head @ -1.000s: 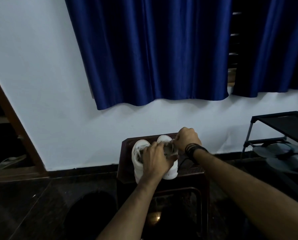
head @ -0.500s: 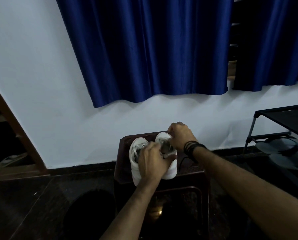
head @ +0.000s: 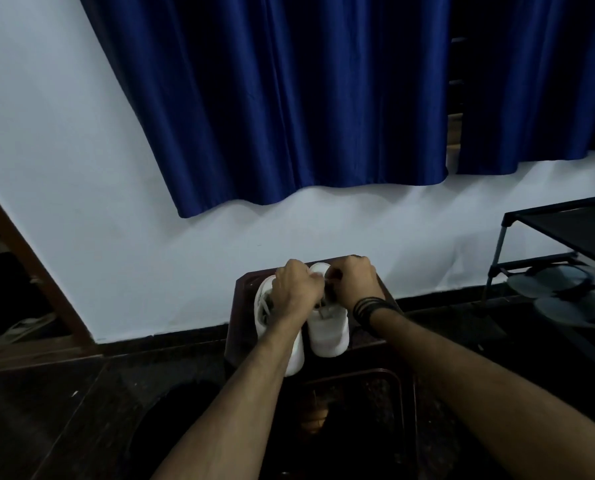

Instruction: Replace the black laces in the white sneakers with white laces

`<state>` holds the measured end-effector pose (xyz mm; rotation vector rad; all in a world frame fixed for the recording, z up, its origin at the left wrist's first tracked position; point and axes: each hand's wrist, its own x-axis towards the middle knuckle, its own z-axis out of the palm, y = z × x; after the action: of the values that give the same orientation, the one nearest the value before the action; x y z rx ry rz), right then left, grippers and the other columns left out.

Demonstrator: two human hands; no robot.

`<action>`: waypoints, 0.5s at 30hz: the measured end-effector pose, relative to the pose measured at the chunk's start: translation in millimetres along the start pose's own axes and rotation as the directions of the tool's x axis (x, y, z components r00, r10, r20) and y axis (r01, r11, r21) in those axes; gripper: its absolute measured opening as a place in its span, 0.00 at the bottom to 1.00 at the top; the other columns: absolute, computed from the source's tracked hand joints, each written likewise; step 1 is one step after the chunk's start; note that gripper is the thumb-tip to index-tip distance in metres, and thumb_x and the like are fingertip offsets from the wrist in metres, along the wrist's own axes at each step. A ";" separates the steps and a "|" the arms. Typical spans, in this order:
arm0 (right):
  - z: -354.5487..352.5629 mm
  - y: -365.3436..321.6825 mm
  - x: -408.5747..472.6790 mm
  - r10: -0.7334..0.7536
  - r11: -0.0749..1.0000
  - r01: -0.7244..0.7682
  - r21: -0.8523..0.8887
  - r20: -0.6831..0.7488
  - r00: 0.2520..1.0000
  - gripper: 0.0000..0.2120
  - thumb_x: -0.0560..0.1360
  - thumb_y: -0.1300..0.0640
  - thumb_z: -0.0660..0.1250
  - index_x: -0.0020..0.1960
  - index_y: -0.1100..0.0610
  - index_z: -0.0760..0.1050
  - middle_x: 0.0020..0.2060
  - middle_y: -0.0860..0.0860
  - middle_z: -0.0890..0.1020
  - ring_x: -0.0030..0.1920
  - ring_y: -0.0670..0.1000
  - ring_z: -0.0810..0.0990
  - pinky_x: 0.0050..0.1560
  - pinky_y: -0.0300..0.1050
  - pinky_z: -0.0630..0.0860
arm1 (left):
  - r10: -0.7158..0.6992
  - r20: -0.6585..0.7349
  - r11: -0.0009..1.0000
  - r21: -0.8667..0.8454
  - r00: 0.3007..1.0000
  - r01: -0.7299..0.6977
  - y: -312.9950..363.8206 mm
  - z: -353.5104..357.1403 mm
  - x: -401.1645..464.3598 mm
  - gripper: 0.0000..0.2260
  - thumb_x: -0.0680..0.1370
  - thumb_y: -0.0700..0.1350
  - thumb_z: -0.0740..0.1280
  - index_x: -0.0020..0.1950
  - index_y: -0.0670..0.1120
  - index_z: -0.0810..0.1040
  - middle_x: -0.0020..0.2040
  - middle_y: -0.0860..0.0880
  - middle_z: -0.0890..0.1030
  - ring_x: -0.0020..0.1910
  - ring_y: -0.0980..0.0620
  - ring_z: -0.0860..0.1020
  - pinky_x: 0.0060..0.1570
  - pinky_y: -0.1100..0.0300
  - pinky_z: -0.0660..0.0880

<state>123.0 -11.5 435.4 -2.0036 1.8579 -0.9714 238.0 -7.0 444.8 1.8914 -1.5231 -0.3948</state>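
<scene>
Two white sneakers stand side by side on a dark brown stool (head: 244, 317) against the wall, toes toward me. My left hand (head: 296, 289) lies over the left sneaker (head: 296, 355), fingers curled at the lacing of the right sneaker (head: 329, 332). My right hand (head: 353, 282), black bands on its wrist, is curled over the top of the right sneaker. Both hands meet over its tongue and pinch a pale lace (head: 322, 308) there. The fingertips are hidden in the dim light. White lacing shows on the left sneaker.
A white wall and blue curtains (head: 289, 98) rise behind the stool. A black shoe rack (head: 559, 233) with grey sandals (head: 566, 292) stands at the right. A brown door frame (head: 29, 265) is at the left. The floor is dark and glossy.
My left hand has moved up from the middle of the sneakers toward the collar of the right one, closing in on my right hand. The camera has tilted slightly.
</scene>
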 end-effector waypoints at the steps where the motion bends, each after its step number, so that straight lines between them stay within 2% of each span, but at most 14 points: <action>1: 3.7 -1.0 -1.6 -0.022 1.000 0.021 -0.020 -0.008 1.000 0.08 0.72 0.60 0.64 0.35 0.53 0.75 0.39 0.57 0.81 0.43 0.61 0.81 0.38 0.44 0.73 | 0.008 0.004 0.998 -0.069 1.000 -0.007 -1.3 4.2 1.6 0.08 0.76 0.45 0.66 0.39 0.45 0.83 0.41 0.48 0.84 0.47 0.45 0.81 0.44 0.54 0.78; 3: 9.0 -3.0 -4.8 -0.039 0.999 0.039 -0.029 -0.012 0.999 0.08 0.72 0.61 0.64 0.35 0.54 0.73 0.40 0.59 0.81 0.43 0.62 0.80 0.39 0.48 0.75 | 0.028 -0.006 0.987 -0.161 1.000 -0.029 -7.5 9.6 0.4 0.08 0.77 0.44 0.67 0.39 0.45 0.83 0.40 0.50 0.84 0.46 0.48 0.82 0.45 0.55 0.79; 6: 7.9 -0.1 -3.0 -0.091 0.996 0.091 -0.014 -0.021 0.996 0.04 0.71 0.62 0.67 0.43 0.56 0.80 0.47 0.55 0.82 0.48 0.59 0.80 0.47 0.50 0.77 | 0.110 -0.016 0.983 -0.148 0.994 -0.111 -17.7 12.9 -8.4 0.09 0.76 0.41 0.66 0.39 0.44 0.85 0.35 0.50 0.84 0.39 0.52 0.82 0.40 0.56 0.79; 8: 6.2 7.5 0.0 -0.169 0.986 0.169 0.005 -0.010 0.986 0.06 0.71 0.62 0.68 0.46 0.54 0.80 0.46 0.52 0.82 0.49 0.56 0.80 0.48 0.50 0.77 | 0.190 -0.017 0.978 -0.080 0.982 -0.190 -24.5 15.8 -13.2 0.09 0.75 0.40 0.66 0.37 0.43 0.84 0.33 0.49 0.83 0.35 0.54 0.80 0.39 0.53 0.78; 12: 0.2 15.0 3.4 -0.329 0.941 0.332 -0.064 0.060 0.943 0.16 0.74 0.61 0.67 0.60 0.49 0.79 0.46 0.51 0.81 0.49 0.53 0.77 0.49 0.48 0.75 | 0.210 -0.118 0.974 -0.060 0.971 -0.218 -33.7 24.3 -16.4 0.12 0.74 0.43 0.69 0.31 0.43 0.81 0.29 0.50 0.80 0.32 0.55 0.77 0.34 0.53 0.77; 15: -6.1 12.6 8.1 -0.442 0.844 0.475 -0.248 0.177 0.879 0.10 0.74 0.57 0.65 0.53 0.50 0.83 0.47 0.53 0.77 0.53 0.56 0.77 0.46 0.46 0.72 | 0.198 -0.142 0.978 -0.034 0.970 -0.205 -33.9 28.1 -19.1 0.10 0.73 0.43 0.69 0.31 0.45 0.80 0.34 0.52 0.80 0.34 0.55 0.77 0.31 0.57 0.70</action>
<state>109.0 -19.7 435.0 -2.7027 1.5547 -0.6946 240.8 5.7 398.6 1.6709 -1.5793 -0.2022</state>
